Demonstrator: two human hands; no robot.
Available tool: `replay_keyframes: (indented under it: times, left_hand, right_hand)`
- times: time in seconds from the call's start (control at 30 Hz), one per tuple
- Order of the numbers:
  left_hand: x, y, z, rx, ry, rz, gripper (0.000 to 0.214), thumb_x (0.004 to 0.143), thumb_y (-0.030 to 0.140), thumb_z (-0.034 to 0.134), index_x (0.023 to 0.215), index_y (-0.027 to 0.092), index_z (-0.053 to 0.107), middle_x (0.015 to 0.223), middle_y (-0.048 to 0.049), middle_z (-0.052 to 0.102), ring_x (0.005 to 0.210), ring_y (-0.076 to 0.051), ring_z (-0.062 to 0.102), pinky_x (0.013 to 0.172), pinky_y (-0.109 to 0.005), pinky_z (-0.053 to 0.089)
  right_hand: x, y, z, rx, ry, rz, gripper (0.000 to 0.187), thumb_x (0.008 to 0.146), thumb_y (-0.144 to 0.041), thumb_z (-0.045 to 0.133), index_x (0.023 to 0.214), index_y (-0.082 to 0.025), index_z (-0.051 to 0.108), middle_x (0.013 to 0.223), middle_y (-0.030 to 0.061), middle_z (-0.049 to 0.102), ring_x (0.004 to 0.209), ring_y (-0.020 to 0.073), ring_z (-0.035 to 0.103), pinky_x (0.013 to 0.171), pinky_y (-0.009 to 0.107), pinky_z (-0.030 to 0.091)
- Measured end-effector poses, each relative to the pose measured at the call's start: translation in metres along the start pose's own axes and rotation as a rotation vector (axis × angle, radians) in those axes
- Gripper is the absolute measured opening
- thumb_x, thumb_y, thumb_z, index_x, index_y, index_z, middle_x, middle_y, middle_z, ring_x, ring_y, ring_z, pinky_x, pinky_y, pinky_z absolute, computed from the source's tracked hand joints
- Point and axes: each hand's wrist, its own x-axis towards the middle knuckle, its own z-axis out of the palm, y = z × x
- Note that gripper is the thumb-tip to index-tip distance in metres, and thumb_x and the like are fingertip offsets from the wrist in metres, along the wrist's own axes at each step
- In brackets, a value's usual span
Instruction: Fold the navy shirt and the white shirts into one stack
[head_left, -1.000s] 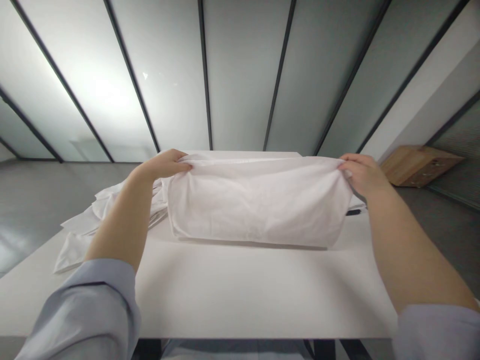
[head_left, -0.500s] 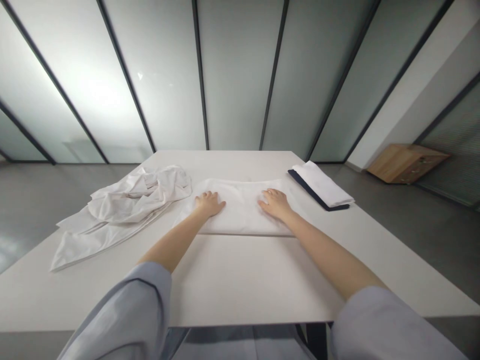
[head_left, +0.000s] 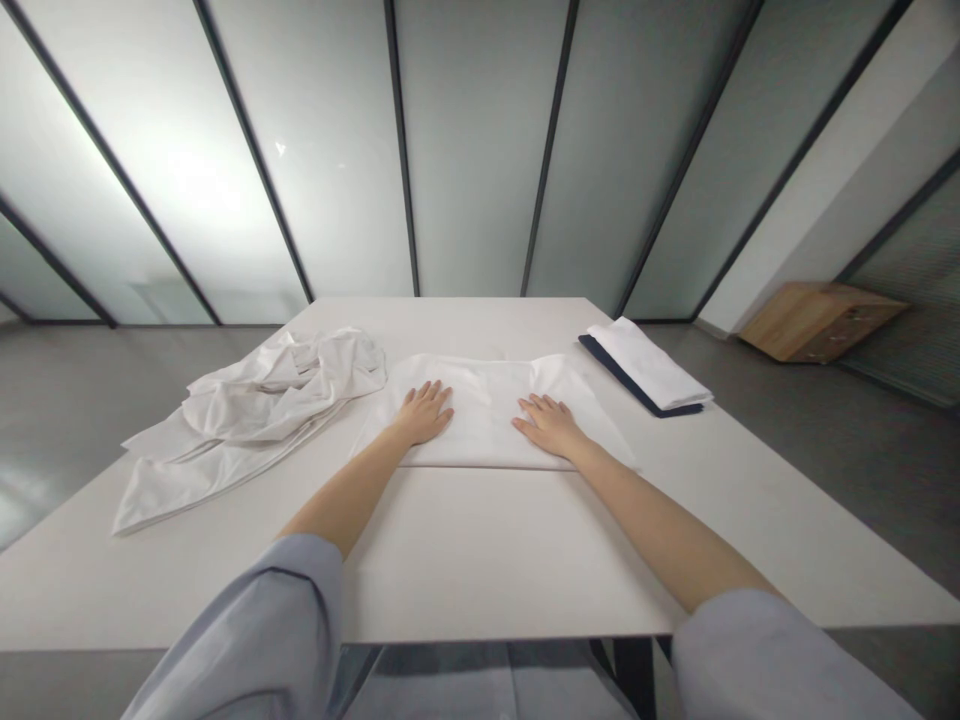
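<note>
Both my hands lie flat on a folded white cloth [head_left: 484, 415], which rests on the middle of the white table [head_left: 487, 550]. My left hand [head_left: 426, 413] presses on the cloth's left half with its fingers spread. My right hand [head_left: 550, 425] rests on the right half, also spread and holding nothing. To the left, a crumpled heap of white fabric [head_left: 262, 400] lies apart from my left hand. A neatly folded white cloth with a dark navy underlayer [head_left: 645, 367] lies beyond my right hand, not touching it.
The table's near edge runs just under my sleeves, and its far edge meets frosted glass panels with dark frames. Grey floor surrounds the table. A low wooden cabinet [head_left: 821, 322] stands on the floor at the far right.
A second ago both hands held the cloth up by its top edge. Now it lies flat on the table, and my hands press on it with fingers spread wider.
</note>
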Motion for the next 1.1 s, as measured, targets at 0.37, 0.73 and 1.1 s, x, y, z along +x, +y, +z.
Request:
replay_keyframes:
  times: [0.37, 0.73, 1.1]
  left_hand:
    - [-0.007, 0.001, -0.002, -0.034, -0.091, 0.006, 0.063, 0.095, 0.053, 0.029, 0.150, 0.023, 0.029, 0.159, -0.0104, 0.022, 0.146, -0.026, 0.020, 0.116, -0.044, 0.018]
    - [-0.002, 0.031, -0.019, 0.090, -0.041, -0.234, 0.062, 0.093, 0.051, 0.037, 0.139, 0.011, 0.046, 0.136, -0.0254, 0.050, 0.122, -0.039, 0.050, 0.093, -0.049, 0.043]
    - [-0.016, 0.070, -0.057, 0.036, -0.225, 0.219, 0.052, 0.089, 0.058, 0.043, 0.104, 0.016, 0.070, 0.103, -0.0196, 0.070, 0.101, -0.034, 0.065, 0.082, -0.043, 0.049]
  right_hand:
    - [-0.023, -0.014, -0.019, 0.145, 0.218, -0.254, 0.029, 0.090, -0.033, 0.048, 0.106, -0.017, 0.067, 0.107, 0.0106, 0.066, 0.100, 0.0219, 0.059, 0.092, 0.032, 0.042]
    - [-0.036, -0.047, -0.016, 0.131, -0.021, -0.307, 0.053, 0.094, -0.051, 0.039, 0.136, -0.023, 0.055, 0.096, 0.0092, 0.073, 0.090, 0.0255, 0.066, 0.085, 0.033, 0.045]
    - [0.001, 0.022, -0.008, 0.075, 0.133, 0.223, 0.035, 0.094, -0.039, 0.041, 0.115, -0.019, 0.060, 0.114, 0.0129, 0.063, 0.107, 0.0263, 0.057, 0.090, 0.036, 0.042]
